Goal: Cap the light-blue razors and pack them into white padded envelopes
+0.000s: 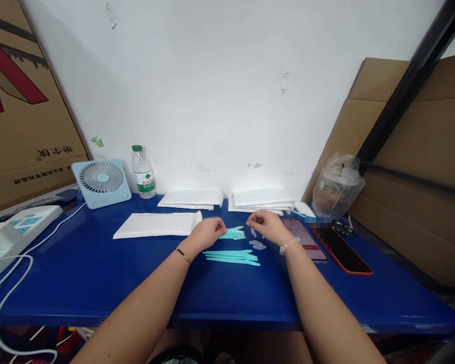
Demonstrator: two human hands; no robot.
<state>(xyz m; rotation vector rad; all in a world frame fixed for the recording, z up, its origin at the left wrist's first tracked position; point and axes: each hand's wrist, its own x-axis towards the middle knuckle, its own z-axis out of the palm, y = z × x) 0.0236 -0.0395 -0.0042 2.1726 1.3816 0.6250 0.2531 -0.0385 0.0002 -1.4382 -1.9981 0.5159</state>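
Several thin turquoise plastic sticks with forked right ends [231, 257] lie side by side on the blue table. Just beyond them is a second bunch of turquoise sticks [235, 233]. My left hand [207, 233] is closed, its thumb and fingertips pinched on the left end of that bunch. My right hand [267, 225] is also closed, fingertips pinched together a little above the table; what they hold, if anything, is too small to make out. Small translucent oblong pieces [258, 245] lie scattered below the right hand, some partly hidden by it.
White packets lie at the left [155, 225], back middle [191, 197] and back right [263, 197]. A blue fan [102, 182], water bottle [144, 174] and power strip [18, 232] stand left. Two phones [313, 242] [351, 253] and a bagged drink cup [335, 189] are right.
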